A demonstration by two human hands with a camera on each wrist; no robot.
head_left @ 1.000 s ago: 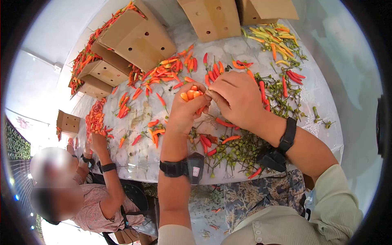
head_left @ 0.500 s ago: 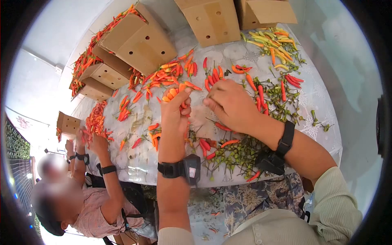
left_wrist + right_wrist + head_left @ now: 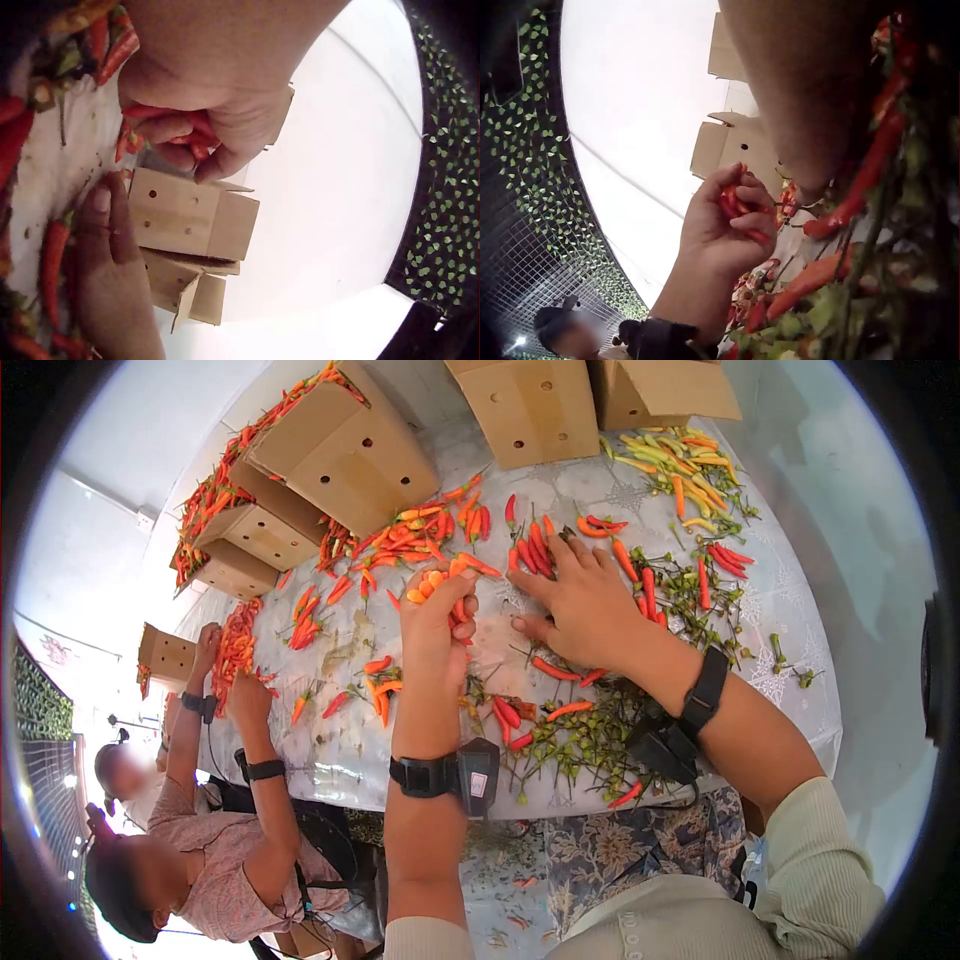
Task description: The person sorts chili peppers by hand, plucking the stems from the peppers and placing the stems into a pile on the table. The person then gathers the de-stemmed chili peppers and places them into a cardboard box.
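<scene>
My left hand [image 3: 430,625] is curled round a bunch of orange and red chili peppers [image 3: 428,584], whose rounded ends poke out above the thumb. In the right wrist view more of the held peppers [image 3: 739,202] show between the fingers. To its right, my right hand [image 3: 592,610] reaches over the table with fingers spread and thumb apart. Its fingertips are right at a small cluster of red chili peppers [image 3: 534,550] with green stems. The left wrist view shows the right hand [image 3: 109,255] low beside a single red chili [image 3: 54,259].
Green stems [image 3: 575,745] lie heaped nearest me, with more at the right. Yellow peppers [image 3: 690,470] lie at the back right. Cardboard boxes [image 3: 370,460] line the back, some full of red peppers. Another person [image 3: 225,850] works at the left by a red pepper pile [image 3: 237,645].
My hands were together at the held peppers, then parted. The left hand moved slightly left, still holding the bunch; the right hand's fingers spread out toward the red chili cluster.
</scene>
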